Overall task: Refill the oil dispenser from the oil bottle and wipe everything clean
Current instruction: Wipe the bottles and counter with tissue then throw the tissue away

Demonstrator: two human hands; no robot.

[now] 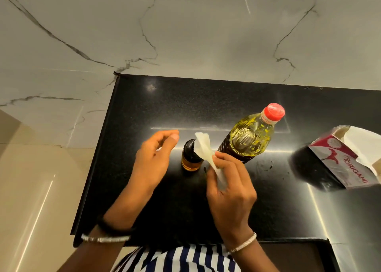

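Black polished stone counter (165, 199), pale veined wall on the far side. Tissue box (348, 158), torn open, lies at the right edge, well apart from the other items.

Oil bottle (249, 135) stands right of centre with its red cap (273, 112) on. Yellow oil is visible through the clear shoulder.

Right hand (228, 189), near side, pinches a white tissue (203, 146) between thumb and fingertips. The loose end of the sheet rises toward the far side and overlaps the dispenser's top in this view. Cannot tell whether paper and dispenser touch.

Left hand (153, 156) hovers just left of the dispenser, fingers loosely curled, holding nothing.

Oil dispenser (190, 157) is small amber glass with a dark top fitted. It stands on the counter between the two hands, just left of the bottle. Fill level is not readable.

Small dark specks or smears (266, 165) show on the counter just right of the bottle's base.

Status (judgement): both vessels are closed, so the pouring looks complete. Wiping is the step in hand and appears barely begun, as the tissue shows no visible staining. Left to do: wipe the dispenser, the bottle and the marks on the counter.
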